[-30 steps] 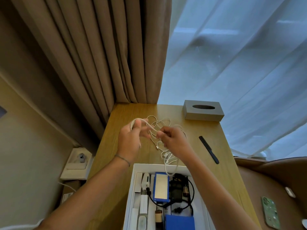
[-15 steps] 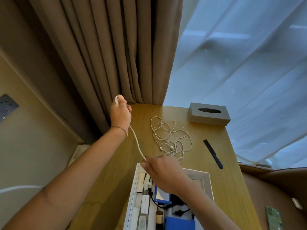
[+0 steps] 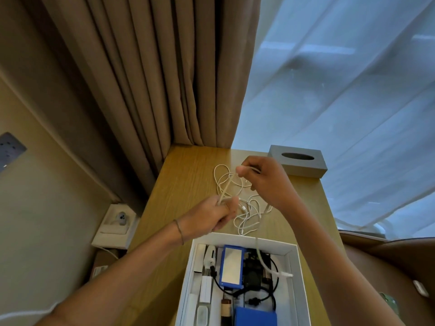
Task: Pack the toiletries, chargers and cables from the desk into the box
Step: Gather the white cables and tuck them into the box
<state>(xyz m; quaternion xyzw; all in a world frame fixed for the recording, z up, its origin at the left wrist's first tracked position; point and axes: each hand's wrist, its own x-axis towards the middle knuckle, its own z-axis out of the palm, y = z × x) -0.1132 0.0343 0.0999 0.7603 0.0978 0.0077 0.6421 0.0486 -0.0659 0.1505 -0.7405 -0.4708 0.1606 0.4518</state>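
Nearest the camera, the white box point(image 3: 297, 274) sits on the wooden desk point(image 3: 183, 184), already holding a blue-edged power bank point(image 3: 231, 265), a black charger with its cable point(image 3: 253, 276), white adapters and a small brown bottle point(image 3: 226, 307). One plug end of a thick white cable point(image 3: 263, 260) hangs down into the box, its connector lying by the right wall.

Beyond the box rim, the left hand point(image 3: 211, 217) is closed round that same cable, fingers curled. From there the cable runs taut up to the right hand point(image 3: 266, 182), which pinches it between thumb and fingers above the desk.

Judgement: the step in hand is gathering this cable into loops before stowing it. The next move calls for folding the taut span into the left hand's grip, then lowering the bundle into the box.

Under and between the hands lies a loose tangle of thin white cable point(image 3: 244, 208), unpacked. Farther back stands a grey tissue box point(image 3: 299, 165)
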